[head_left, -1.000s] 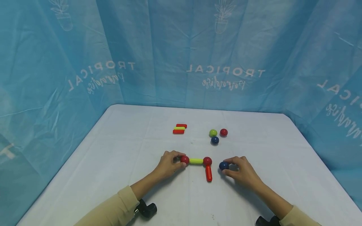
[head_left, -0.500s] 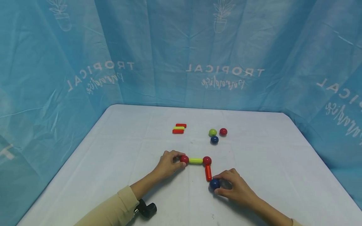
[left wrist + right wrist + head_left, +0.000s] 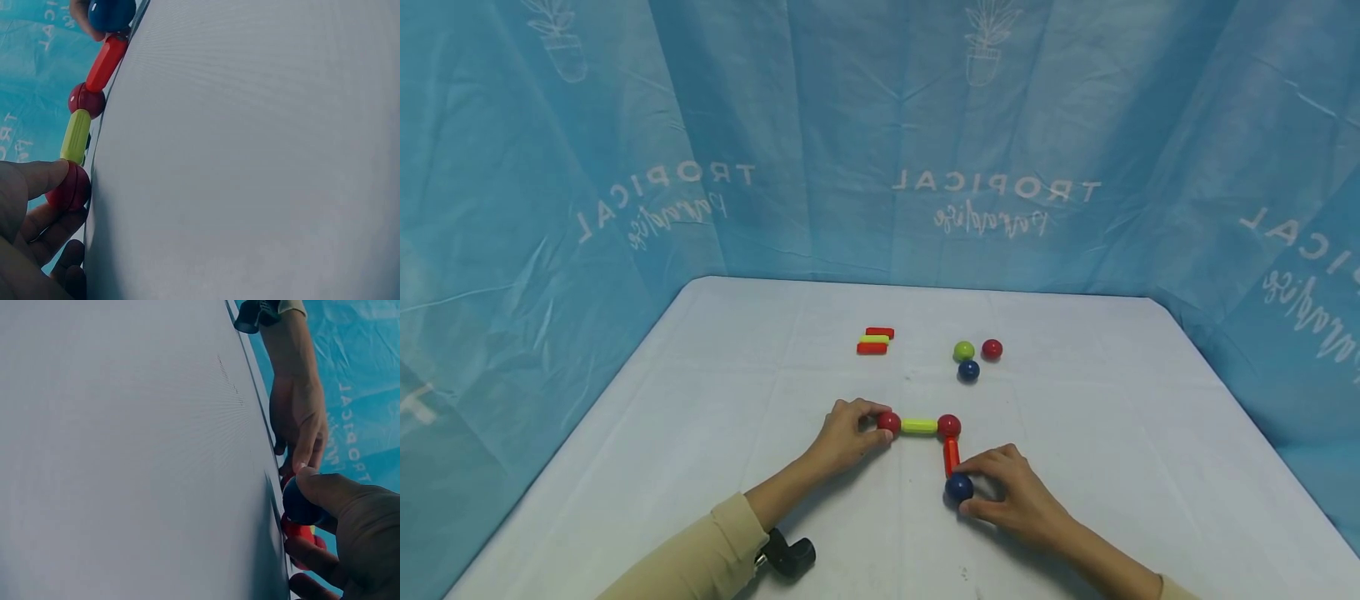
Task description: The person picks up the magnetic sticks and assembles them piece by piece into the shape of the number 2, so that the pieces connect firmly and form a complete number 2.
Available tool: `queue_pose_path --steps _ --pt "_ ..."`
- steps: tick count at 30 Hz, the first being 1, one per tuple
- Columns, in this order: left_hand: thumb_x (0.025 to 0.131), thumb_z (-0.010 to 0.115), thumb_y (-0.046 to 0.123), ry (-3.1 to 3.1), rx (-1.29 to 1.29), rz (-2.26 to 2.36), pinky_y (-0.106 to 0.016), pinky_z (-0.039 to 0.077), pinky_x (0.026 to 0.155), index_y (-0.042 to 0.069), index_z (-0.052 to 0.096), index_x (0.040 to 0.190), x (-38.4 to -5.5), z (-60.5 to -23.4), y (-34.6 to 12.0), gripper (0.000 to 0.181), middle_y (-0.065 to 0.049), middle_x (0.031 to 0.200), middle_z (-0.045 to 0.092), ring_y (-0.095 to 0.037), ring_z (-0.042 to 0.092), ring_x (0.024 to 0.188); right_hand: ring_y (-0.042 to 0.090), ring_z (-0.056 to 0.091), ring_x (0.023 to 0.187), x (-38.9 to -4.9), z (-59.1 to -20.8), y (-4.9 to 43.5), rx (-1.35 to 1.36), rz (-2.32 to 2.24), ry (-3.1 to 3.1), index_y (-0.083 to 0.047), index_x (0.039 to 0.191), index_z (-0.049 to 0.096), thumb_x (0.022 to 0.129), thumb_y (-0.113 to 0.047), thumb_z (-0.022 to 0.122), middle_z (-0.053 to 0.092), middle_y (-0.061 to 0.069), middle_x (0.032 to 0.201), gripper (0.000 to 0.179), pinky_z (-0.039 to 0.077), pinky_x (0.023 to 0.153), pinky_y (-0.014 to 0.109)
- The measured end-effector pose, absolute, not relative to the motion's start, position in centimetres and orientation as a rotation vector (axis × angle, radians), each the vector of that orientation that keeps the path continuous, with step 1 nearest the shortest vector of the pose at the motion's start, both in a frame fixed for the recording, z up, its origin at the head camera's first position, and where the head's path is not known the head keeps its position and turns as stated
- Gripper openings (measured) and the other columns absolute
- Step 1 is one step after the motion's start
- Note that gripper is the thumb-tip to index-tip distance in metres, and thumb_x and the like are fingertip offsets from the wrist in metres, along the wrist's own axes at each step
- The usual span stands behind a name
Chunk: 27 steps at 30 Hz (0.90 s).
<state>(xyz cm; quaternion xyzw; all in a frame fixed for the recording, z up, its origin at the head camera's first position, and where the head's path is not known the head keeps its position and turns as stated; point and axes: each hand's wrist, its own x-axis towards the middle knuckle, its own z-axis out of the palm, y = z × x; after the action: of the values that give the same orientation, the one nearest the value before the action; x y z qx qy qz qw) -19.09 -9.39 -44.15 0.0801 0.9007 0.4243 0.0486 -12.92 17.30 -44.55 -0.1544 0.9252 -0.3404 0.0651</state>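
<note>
Head view: the right hand [image 3: 1018, 502], pinching the dark blue ball [image 3: 958, 487], has brought it left to the near end of the red rod [image 3: 951, 455], apparently extending the chain [image 3: 949, 426]. Left wrist view: the left hand [image 3: 14, 203] grips the left red ball [image 3: 70, 190]. Right wrist view: their contact is unclear.

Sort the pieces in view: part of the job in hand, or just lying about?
In the job:
held red ball, left hand
yellow rod
corner red ball
red rod
held blue ball, right hand

Lying apart, possibly spares:
far red rod
middle yellow rod
near red rod
loose green ball
loose red ball
loose blue ball
</note>
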Motion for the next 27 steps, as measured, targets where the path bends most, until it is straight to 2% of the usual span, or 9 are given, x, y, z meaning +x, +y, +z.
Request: queue_pose_path --steps 10,20,27 --pt "0.081 0.072 0.020 2.750 0.259 1.286 -0.030 0.043 0.078 0.016 0.066 0.115 -19.09 -44.01 -9.38 0.035 -0.004 0.110 0.059 -0.018 0.044 0.100 0.011 0.038 0.103 -12.90 -44.70 16.86 -0.501 -0.997 2.837 -0.048 0.105 0.063 0.069 -0.033 0.082 0.058 -0.019 0.105 0.043 0.036 0.087 0.039" --pt "0.081 0.073 0.021 2.750 0.247 1.286 -0.031 0.042 0.079 0.016 0.066 0.114 -19.04 -43.93 -9.30 0.034 -0.004 0.110 0.059 -0.018 0.044 0.100 0.011 0.037 0.103 -12.90 -44.95 16.90 -0.509 -1.114 2.819 -0.045 0.109 0.061 0.071 -0.022 0.081 0.059 -0.017 0.109 0.049 0.038 0.087 0.037" --pt "0.081 0.073 0.020 2.753 0.267 1.295 -0.031 0.041 0.078 0.014 0.066 0.114 -19.02 -43.98 -9.33 0.034 -0.005 0.108 0.059 -0.018 0.044 0.099 0.010 0.037 0.104 -13.00 -44.98 16.92 -0.533 -1.161 2.815 -0.046 0.113 0.060 0.073 -0.022 0.079 0.057 -0.019 0.110 0.051 0.040 0.088 0.034"
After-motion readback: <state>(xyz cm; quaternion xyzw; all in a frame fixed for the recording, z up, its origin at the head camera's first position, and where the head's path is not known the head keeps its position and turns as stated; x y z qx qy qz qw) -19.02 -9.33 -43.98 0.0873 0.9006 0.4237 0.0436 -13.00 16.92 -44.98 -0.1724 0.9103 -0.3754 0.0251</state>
